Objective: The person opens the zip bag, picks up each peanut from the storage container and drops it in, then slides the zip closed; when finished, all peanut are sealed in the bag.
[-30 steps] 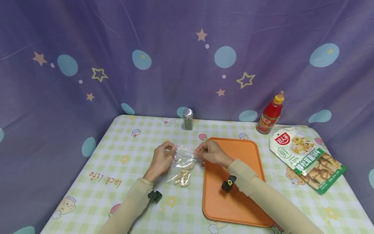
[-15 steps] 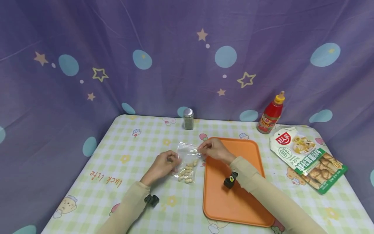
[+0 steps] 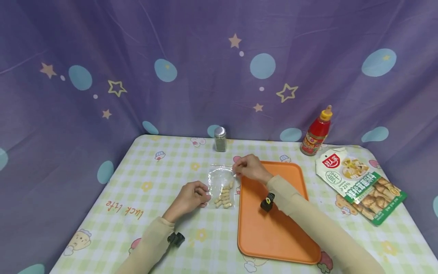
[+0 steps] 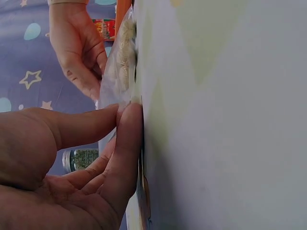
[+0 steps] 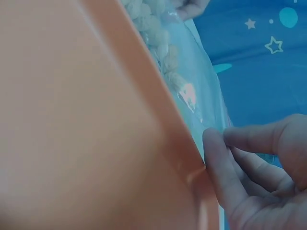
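A clear zip bag (image 3: 216, 177) with several unshelled peanuts (image 3: 225, 195) in it lies on the table, its zip edge toward the back. My left hand (image 3: 190, 197) pinches its lower left corner; the left wrist view shows thumb and index finger meeting on the plastic (image 4: 110, 81). At the upper right corner, my right hand (image 3: 251, 167) pinches the bag between thumb and index finger, close beside the rim of the orange tray (image 3: 273, 239). The peanuts lean toward the bag's right side.
Behind the bag stands a glass spice shaker (image 3: 220, 140). A red sauce bottle (image 3: 316, 133) is at the back right, near a green and white food pouch (image 3: 359, 184) lying flat. The right forearm passes over the tray. A patterned curtain (image 3: 191, 102) hangs behind the table.
My left hand has let go of the bag's top left corner and come down to its lower left corner. The bag has straightened and now lies flatter, slightly farther right.
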The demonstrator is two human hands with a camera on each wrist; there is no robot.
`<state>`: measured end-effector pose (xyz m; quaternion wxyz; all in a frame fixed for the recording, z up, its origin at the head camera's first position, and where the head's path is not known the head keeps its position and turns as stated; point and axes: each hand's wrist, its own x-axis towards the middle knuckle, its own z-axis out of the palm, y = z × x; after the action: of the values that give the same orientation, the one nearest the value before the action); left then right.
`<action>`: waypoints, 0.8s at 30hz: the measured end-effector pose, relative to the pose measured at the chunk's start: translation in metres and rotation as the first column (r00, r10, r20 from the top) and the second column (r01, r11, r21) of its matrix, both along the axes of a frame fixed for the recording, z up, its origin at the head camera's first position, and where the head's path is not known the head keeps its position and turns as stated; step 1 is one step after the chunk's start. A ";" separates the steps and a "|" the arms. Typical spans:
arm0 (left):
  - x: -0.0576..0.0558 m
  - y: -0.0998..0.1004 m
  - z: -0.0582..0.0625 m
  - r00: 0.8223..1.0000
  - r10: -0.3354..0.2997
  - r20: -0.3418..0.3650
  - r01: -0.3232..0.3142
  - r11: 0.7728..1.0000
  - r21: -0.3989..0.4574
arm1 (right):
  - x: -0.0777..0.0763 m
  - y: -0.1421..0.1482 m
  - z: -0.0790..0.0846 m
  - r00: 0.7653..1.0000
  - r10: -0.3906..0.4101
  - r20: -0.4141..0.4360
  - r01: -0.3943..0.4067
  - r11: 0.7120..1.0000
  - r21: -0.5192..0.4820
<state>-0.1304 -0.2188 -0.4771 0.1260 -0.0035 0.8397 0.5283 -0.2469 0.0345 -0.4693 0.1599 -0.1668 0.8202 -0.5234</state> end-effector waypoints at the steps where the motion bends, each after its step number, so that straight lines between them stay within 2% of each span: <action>1: 0.000 0.000 0.000 1.000 -0.002 -0.007 0.002 1.000 -0.004 | -0.002 0.000 0.000 1.000 -0.002 -0.003 0.002 1.000 0.006; 6: 0.000 -0.001 -0.001 0.999 -0.005 -0.041 0.004 0.999 -0.035 | -0.009 -0.001 0.002 1.000 -0.005 -0.022 0.005 0.999 0.032; 10: -0.002 0.000 -0.001 0.998 0.016 -0.066 -0.022 0.996 -0.085 | -0.014 0.000 0.004 0.998 -0.003 -0.069 0.007 0.999 0.053; 17: -0.004 -0.007 0.000 0.989 0.044 -0.142 -0.076 0.971 -0.226 | -0.015 0.016 0.012 0.993 0.002 -0.117 0.009 0.995 0.095; 21: -0.003 -0.015 0.004 0.974 0.013 -0.227 -0.073 0.964 -0.256 | -0.008 0.032 0.020 0.972 0.038 -0.233 -0.001 0.988 0.156; 24: -0.001 -0.019 0.007 0.947 -0.032 -0.320 -0.053 0.966 -0.254 | 0.000 0.045 0.028 0.940 0.073 -0.332 -0.011 0.982 0.186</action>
<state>-0.1312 -0.2375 -0.4701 -0.0167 0.0614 0.9107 0.4080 -0.2469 0.0797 -0.4414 0.0426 -0.2562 0.8760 -0.4065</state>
